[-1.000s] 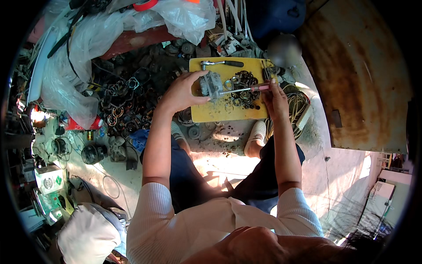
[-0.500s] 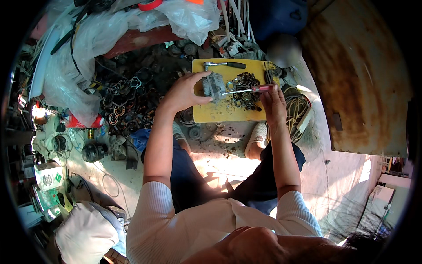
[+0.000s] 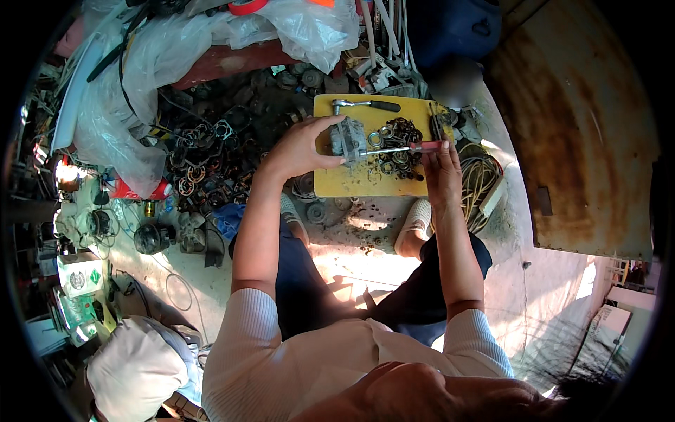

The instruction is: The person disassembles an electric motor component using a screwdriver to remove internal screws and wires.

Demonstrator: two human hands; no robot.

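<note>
My left hand (image 3: pixel 304 148) is wrapped round a grey metal motor part (image 3: pixel 346 140), thumb and fingers on its opposite sides. In my right hand (image 3: pixel 443 171) is a screwdriver (image 3: pixel 427 146) with a red handle; its shaft runs left and the tip meets the right face of the metal part. Both are over a yellow board (image 3: pixel 337 184). A ratchet wrench (image 3: pixel 376 105) with a black grip lies along the board's far edge. Beside the screwdriver shaft sits a heap of dark rings and small parts (image 3: pixel 404 133), with a shiny bearing ring (image 3: pixel 375 139) at its left.
Many loose metal parts (image 3: pixel 204 162) cover the floor left of the board. Clear plastic sheeting (image 3: pixel 112 119) drapes over the far left. A coil of cable (image 3: pixel 478 183) lies right of the board, near a rusty sheet panel (image 3: pixel 569 133). A blue drum (image 3: pixel 450 32) stands at the back.
The whole view has shifted slightly, moving the scene a little right. Both hands keep their hold, and the screwdriver stays against the metal part.
</note>
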